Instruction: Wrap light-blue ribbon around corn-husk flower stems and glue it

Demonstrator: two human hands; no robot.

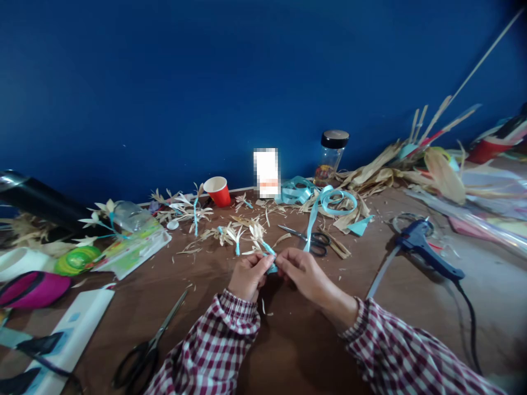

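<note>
Just in front of me, my left hand (249,274) pinches the stem of a pale corn-husk flower (257,233), which tilts up and away. Light-blue ribbon (270,249) wraps the stem below the petals. My right hand (302,272) is closed at the stem's lower end, thumb and finger pinching the blue ribbon there; the exact grip is partly hidden by the fingers. Behind the right hand, a coil of blue ribbon (338,202) trails one strip down. Small scissors (318,241) lie beyond that hand, and another small husk flower (236,237) lies just left of the held one.
Large scissors (144,348) and a power strip (78,334) lie at the left. A blue glue gun (428,249) with its cord is at the right. A red paper cup (222,193), a black-lidded jar (331,156) and dry husks (373,167) line the wall.
</note>
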